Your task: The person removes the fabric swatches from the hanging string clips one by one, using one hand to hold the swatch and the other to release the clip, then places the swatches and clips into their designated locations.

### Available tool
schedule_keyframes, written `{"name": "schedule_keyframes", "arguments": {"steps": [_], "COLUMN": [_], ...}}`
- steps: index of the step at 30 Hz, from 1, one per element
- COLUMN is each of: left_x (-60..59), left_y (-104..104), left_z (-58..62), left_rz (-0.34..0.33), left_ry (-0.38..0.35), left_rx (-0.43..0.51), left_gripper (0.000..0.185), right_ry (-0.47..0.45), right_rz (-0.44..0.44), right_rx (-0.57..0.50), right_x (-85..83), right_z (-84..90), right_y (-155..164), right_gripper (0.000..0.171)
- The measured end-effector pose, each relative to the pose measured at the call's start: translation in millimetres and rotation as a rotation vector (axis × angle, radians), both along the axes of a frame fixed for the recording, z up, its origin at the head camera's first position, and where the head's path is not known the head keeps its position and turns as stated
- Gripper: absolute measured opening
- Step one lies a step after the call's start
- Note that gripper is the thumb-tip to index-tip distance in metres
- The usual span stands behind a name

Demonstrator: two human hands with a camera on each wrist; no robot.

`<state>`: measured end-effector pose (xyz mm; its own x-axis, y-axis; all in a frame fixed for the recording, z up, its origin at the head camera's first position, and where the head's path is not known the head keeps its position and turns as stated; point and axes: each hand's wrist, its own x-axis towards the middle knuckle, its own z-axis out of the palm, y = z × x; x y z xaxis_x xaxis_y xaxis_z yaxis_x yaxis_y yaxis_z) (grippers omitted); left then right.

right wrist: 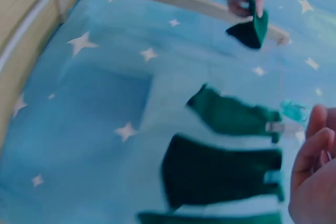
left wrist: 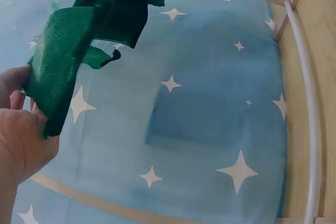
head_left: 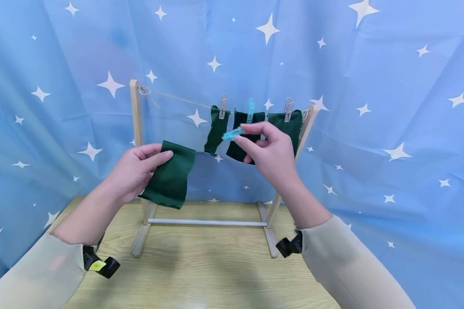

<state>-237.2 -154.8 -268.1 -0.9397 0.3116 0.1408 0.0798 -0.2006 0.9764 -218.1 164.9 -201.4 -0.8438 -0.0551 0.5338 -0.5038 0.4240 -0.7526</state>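
Observation:
My left hand (head_left: 137,169) holds a dark green cloth (head_left: 171,175) by its upper edge, thumb on its front, left of the middle of a small wooden drying rack (head_left: 136,124). In the left wrist view the same cloth (left wrist: 60,64) hangs from my fingers (left wrist: 16,129). My right hand (head_left: 268,152) pinches a light blue clothespin (head_left: 232,133) in front of the string. Three green cloths hang pegged on the right part of the string (head_left: 178,98): one (head_left: 215,131), one (head_left: 239,137) behind my hand, and one (head_left: 290,124). The right wrist view shows those cloths (right wrist: 220,174) blurred.
The rack stands on a light wooden table (head_left: 201,274) against a blue star-printed curtain (head_left: 371,128). A blue peg (head_left: 251,110) and clear pegs (head_left: 223,106) grip the hung cloths. The left stretch of string carries nothing. A white bar (head_left: 206,222) joins the rack's feet.

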Motion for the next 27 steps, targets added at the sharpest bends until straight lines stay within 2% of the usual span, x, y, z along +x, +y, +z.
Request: {"name": "schedule_keyframes", "arguments": {"steps": [7,16,22,27], "left_x": [12.3,23.9,29.5,33.1], "left_y": [-19.0,-46.8,-72.7,-91.4], "left_z": [-17.7,-51.4,-76.4,-95.1], "left_rz": [-0.011,0.048,0.059,0.013], "left_ry": [-0.005,-0.008,-0.031,-0.057], "left_rx": [-0.106,-0.343,-0.369,-0.367], "left_gripper": [0.037,0.070,0.072,0.074], "right_ry": [-0.095,-0.308,-0.398,-0.441], "right_rz": [0.008,-0.114,-0.194,-0.247], "right_rx": [-0.074,-0.128,-0.087,-0.078], "right_x": [10.7,33.7,42.9,47.7], "right_z": [-41.7,-106.0,-151.9,-180.3], "right_y": [49.4,114.0,152.1,176.2], "right_gripper": [0.034,0.043,0.047,0.049]}}
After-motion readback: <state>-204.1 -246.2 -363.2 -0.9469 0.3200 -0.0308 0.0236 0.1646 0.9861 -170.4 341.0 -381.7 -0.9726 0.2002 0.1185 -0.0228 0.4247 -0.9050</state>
